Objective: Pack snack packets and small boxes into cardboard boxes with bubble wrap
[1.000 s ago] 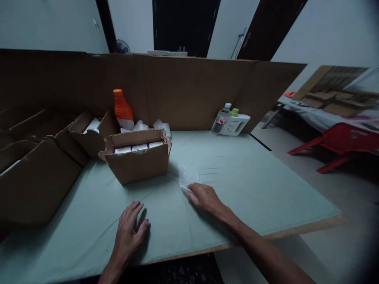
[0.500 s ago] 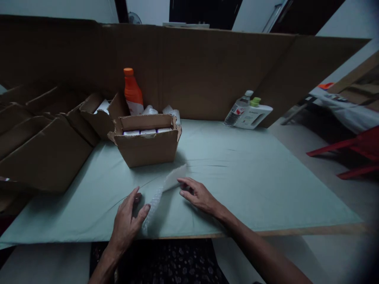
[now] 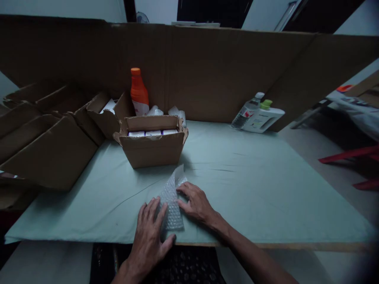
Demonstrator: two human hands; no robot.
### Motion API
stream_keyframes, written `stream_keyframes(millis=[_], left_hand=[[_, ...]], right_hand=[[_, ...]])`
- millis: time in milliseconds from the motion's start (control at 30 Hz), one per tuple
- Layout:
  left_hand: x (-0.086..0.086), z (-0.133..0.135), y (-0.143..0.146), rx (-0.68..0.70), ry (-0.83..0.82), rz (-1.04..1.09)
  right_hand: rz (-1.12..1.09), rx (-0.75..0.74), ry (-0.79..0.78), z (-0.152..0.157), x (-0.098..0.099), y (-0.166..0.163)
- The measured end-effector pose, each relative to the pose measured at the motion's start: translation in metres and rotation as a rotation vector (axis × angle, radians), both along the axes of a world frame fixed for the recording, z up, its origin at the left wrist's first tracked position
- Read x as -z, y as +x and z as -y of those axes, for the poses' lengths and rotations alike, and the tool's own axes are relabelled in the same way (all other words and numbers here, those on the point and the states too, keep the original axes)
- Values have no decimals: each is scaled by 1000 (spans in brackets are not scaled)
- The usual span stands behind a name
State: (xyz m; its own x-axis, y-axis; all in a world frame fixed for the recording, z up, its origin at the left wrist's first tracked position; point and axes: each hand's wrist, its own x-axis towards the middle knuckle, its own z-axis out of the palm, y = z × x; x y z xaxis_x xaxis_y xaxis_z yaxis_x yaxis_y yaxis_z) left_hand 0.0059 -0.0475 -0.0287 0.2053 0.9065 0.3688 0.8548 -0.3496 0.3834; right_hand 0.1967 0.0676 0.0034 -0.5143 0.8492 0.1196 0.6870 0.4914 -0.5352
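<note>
A small sheet of bubble wrap (image 3: 171, 201) lies on the green cloth near the table's front edge, its far corner curling up. My left hand (image 3: 151, 232) is open, with its fingers spread flat and their tips on the sheet's left side. At the opposite side, my right hand (image 3: 197, 203) touches the wrap's right edge with bent fingers; a gap shows between thumb and forefinger. Beyond both hands stands an open cardboard box (image 3: 152, 150) with several white-topped packs (image 3: 153, 133) inside.
More cardboard boxes (image 3: 50, 154) crowd the left side. An orange bottle (image 3: 139, 94) and rolled bubble wrap (image 3: 177, 113) stand behind the near box. At the back right, a clear plastic bottle (image 3: 247, 110) and a white jug (image 3: 263, 119) lean by the tall cardboard screen (image 3: 225, 75).
The bubble wrap has gone from standing on edge to lying flatter. My left hand has moved right and flattened at its side. My right hand stays near the wrap's right edge.
</note>
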Motion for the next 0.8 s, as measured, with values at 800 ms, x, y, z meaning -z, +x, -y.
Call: stream_keyframes(millis=[800], left_hand=[[-10,-51,-49,-150,-6,138]], right_hand=[[89,-392,97,-11,-13,-65]])
